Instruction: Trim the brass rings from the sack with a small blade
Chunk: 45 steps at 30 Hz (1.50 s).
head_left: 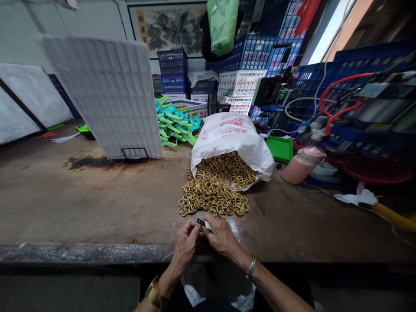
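Near the front edge of the table, my two hands meet. My right hand (223,237) is closed round a small tool (207,225) with a flat dark tip and a pale wrapped handle; its exact kind is unclear. The tip points left, toward my left hand (186,243). That hand is pinched shut, and whatever sits between its fingertips is too small and hidden to make out. Just beyond the hands lies a heap of brass-coloured rings (212,196). They spill from the mouth of a white woven sack (232,134) lying on its side.
A tall pale ribbed panel (107,95) stands on the left by a black wire stand (134,153). Green and blue plastic pieces (178,123) are piled behind. To the right are a green tray (279,148), a pink bottle (302,165) and red hoses (341,115).
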{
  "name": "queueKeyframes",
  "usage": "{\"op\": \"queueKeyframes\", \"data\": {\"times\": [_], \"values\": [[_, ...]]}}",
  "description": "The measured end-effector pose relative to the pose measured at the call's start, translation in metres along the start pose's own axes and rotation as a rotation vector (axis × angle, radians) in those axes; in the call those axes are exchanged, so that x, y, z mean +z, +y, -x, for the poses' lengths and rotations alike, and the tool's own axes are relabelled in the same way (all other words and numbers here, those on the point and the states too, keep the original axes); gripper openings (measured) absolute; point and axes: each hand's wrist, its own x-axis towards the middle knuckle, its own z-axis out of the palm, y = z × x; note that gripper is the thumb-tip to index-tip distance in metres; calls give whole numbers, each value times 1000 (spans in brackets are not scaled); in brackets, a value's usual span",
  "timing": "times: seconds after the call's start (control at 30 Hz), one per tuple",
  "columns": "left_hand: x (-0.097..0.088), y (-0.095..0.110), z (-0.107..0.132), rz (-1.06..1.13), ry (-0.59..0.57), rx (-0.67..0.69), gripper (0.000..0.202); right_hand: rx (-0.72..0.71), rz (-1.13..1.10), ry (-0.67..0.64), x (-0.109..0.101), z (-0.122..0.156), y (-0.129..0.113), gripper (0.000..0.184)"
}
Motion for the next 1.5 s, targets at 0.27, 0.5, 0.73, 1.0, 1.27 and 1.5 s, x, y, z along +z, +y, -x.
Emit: {"op": "queueKeyframes", "data": {"times": [0.27, 0.5, 0.73, 1.0, 1.27, 1.5], "values": [[6, 0, 2, -87, 139, 118, 23, 334, -639, -32, 6, -1, -2, 22], [13, 7, 7, -121, 81, 128, 21, 564, -1017, -179, 11, 4, -2, 33], [7, 6, 6, -102, -35, 7, 29, 415, -666, -54, 4, -4, 0, 23], [0, 5, 9, 186, -172, -206, 31, 294, -495, -47, -2, -6, -3, 20], [1, -2, 12, 302, -138, -182, 31, 231, -348, -45, -1, -2, 1, 22], [-1, 2, 11, 260, -134, -133, 34, 54, 40, -161, 3, 12, 5, 21]]}}
